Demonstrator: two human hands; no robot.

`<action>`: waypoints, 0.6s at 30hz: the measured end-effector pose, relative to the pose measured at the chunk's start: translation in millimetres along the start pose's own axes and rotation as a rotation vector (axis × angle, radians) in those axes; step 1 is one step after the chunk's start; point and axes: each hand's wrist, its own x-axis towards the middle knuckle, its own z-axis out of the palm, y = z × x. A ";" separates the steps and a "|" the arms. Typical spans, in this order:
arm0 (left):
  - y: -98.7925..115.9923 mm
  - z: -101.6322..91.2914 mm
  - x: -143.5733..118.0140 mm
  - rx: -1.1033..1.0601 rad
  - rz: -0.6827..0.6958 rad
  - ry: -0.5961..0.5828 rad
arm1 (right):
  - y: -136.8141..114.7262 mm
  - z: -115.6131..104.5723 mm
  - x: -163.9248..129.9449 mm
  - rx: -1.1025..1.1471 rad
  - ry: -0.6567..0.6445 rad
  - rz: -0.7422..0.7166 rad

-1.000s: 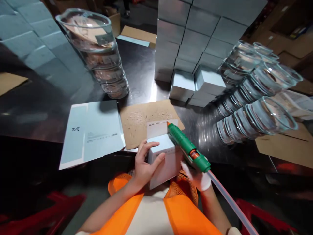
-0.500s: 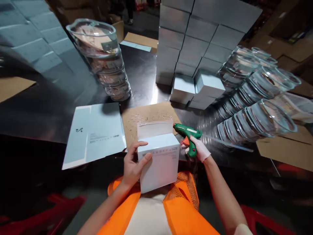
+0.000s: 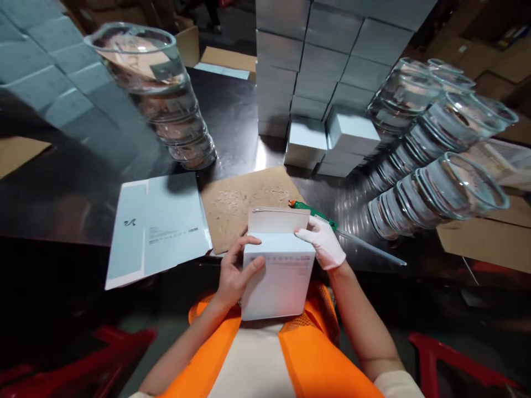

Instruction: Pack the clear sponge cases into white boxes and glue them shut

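A white carton (image 3: 277, 284) is held near my body with its top flap (image 3: 277, 221) raised; a thin line of glue runs along the flap's edge. My left hand (image 3: 240, 271) grips the carton's left side, thumb on the front face. On the right, my gloved right hand (image 3: 323, 243) holds the carton's upper corner beside the flap, fingers closed on it. Behind that hand the green glue gun (image 3: 313, 211) lies on the table, partly hidden, its clear glue stick (image 3: 373, 249) reaching to the right. Flat folded cartons (image 3: 160, 224) lie to the left.
A glue-spotted cardboard sheet (image 3: 244, 193) lies beyond the carton. Stacked clear containers stand at left (image 3: 178, 116) and right (image 3: 435, 188). White boxes (image 3: 307, 66) are piled at the back. Red chairs (image 3: 452, 359) flank me below.
My right hand has let go of the glue gun, now lying on the table, and has taken hold of the carton's right side. The carton has shifted slightly right.
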 end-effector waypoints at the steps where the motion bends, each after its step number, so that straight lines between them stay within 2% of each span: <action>1: -3.1 0.8 0.8 -0.041 0.004 0.027 | 2.2 -0.9 -1.8 0.001 -0.002 -0.032; 3: -8.9 1.3 3.1 -0.177 0.013 0.063 | 3.8 -8.4 -7.4 -0.052 -0.109 -0.143; 5: -13.4 -0.4 6.2 -0.292 0.037 0.058 | 1.8 -17.8 -13.0 -0.143 -0.310 -0.277; 6: -14.9 -2.2 7.9 -0.300 0.059 0.034 | 0.1 -21.4 -14.9 -0.197 -0.394 -0.333; 8: -16.8 -7.3 10.6 -0.215 0.112 -0.019 | -2.6 -24.3 -16.0 -0.332 -0.473 -0.431; 11: -17.5 -14.4 12.0 -0.067 0.161 -0.071 | -2.1 -21.4 -13.1 -0.489 -0.509 -0.547; 14: -16.3 -16.1 10.8 -0.047 0.154 -0.088 | 2.4 -18.5 -11.0 -0.492 -0.529 -0.590; 18: -11.7 -12.5 10.3 -0.062 0.116 -0.092 | 13.7 -12.8 -17.1 -0.454 -0.426 -0.633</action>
